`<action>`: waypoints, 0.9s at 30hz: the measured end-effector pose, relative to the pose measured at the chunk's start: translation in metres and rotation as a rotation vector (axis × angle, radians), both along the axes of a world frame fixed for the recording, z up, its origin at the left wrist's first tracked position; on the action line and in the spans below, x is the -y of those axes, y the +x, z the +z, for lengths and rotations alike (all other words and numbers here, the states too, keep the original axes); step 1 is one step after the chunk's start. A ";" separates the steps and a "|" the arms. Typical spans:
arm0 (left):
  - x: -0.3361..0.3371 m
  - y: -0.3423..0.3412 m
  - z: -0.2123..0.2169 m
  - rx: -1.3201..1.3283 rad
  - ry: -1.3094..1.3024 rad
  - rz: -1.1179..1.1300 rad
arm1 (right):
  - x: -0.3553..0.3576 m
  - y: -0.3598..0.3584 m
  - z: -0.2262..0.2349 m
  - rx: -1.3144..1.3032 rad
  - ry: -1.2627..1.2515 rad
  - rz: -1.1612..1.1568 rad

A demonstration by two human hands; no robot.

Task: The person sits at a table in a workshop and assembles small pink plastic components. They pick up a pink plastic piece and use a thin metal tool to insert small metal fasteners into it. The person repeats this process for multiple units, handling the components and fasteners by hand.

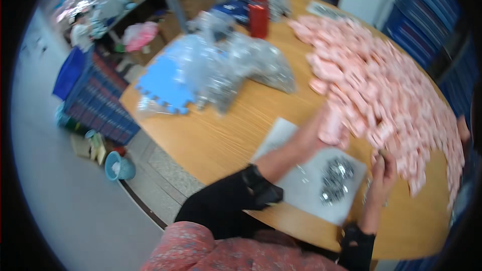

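The large heap of small pink plastic packets (381, 85) covers the right half of the round wooden table (221, 140), from 12 o'clock round to 4 o'clock. The left hand (329, 128) reaches up to the heap's lower-left edge, at roughly 11 o'clock from the right hand. Its fingers are closed around a pink packet (332, 120) taken at the rim of the heap; motion blur hides the exact finger positions. The right hand (384, 170) rests at the heap's lower edge, at 3 o'clock from the pile of small silver metal parts (337, 175). Its fingers are drawn together near a small dark item; whether they grip it cannot be determined.

The metal parts lie on a white rectangular sheet (301, 190), between the two forearms and just below the left hand at 6 o'clock. Both forearms carry black sleeves.

At 10 o'clock from the sheet, well apart, lie clear plastic bags of metal parts (241, 65) and a blue foam puzzle mat (163, 83). A red cylindrical bottle (259, 17) stands at 12 o'clock.
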State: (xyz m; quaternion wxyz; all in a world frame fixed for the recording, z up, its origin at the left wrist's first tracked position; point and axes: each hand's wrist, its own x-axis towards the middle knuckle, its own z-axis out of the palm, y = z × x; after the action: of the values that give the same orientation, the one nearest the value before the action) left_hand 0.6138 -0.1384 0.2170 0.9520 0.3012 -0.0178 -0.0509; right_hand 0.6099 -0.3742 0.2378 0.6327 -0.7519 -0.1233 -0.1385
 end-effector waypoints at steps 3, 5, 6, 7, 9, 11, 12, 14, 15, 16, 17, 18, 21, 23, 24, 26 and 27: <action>0.002 -0.004 0.003 0.028 0.083 -0.076 | 0.003 -0.001 -0.003 -0.018 0.001 0.032; 0.006 -0.005 0.007 0.030 0.138 -0.093 | 0.007 0.004 -0.008 0.008 -0.027 0.030; 0.006 -0.009 0.006 0.023 0.152 -0.085 | 0.007 0.005 -0.010 0.011 -0.045 0.042; 0.004 -0.011 0.008 0.015 0.165 -0.083 | 0.005 0.006 -0.010 0.013 -0.064 0.048; 0.005 -0.017 0.019 -0.013 0.185 -0.088 | 0.004 0.007 -0.010 0.010 -0.055 0.055; 0.009 -0.021 0.024 -0.011 0.176 -0.062 | 0.002 0.006 -0.009 0.015 -0.054 0.049; 0.009 -0.021 0.023 -0.013 0.180 -0.072 | 0.001 0.005 -0.008 0.025 -0.054 0.056; 0.012 -0.019 0.022 -0.020 0.187 -0.095 | 0.000 0.004 -0.008 0.042 -0.054 0.068; 0.013 -0.018 0.021 -0.013 0.200 -0.100 | 0.000 0.004 -0.008 0.042 -0.055 0.069; 0.013 -0.017 0.019 -0.007 0.214 -0.106 | 0.000 0.005 -0.008 0.042 -0.055 0.070; 0.014 -0.017 0.019 -0.003 0.225 -0.115 | 0.002 0.005 -0.009 0.039 -0.058 0.068; 0.015 -0.017 0.019 -0.007 0.234 -0.110 | 0.002 0.005 -0.008 0.025 -0.059 0.068; 0.014 -0.020 0.021 -0.011 0.258 -0.096 | 0.000 0.003 -0.005 0.003 -0.057 0.080; 0.014 -0.021 0.021 -0.002 0.257 -0.092 | 0.000 0.003 -0.005 0.015 -0.060 0.095; 0.014 -0.021 0.020 0.008 0.266 -0.087 | 0.001 0.003 -0.006 0.011 -0.062 0.098; 0.013 -0.020 0.019 0.031 0.285 -0.077 | 0.002 0.003 -0.007 0.006 -0.065 0.103; 0.014 -0.019 0.018 0.036 0.284 -0.079 | 0.002 0.003 -0.007 0.008 -0.062 0.100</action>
State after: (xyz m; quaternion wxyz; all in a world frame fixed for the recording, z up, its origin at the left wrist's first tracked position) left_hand 0.5949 -0.1520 0.2346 0.8967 0.4326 -0.0395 -0.0849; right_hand 0.6129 -0.3762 0.2312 0.6146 -0.7635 -0.1675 -0.1060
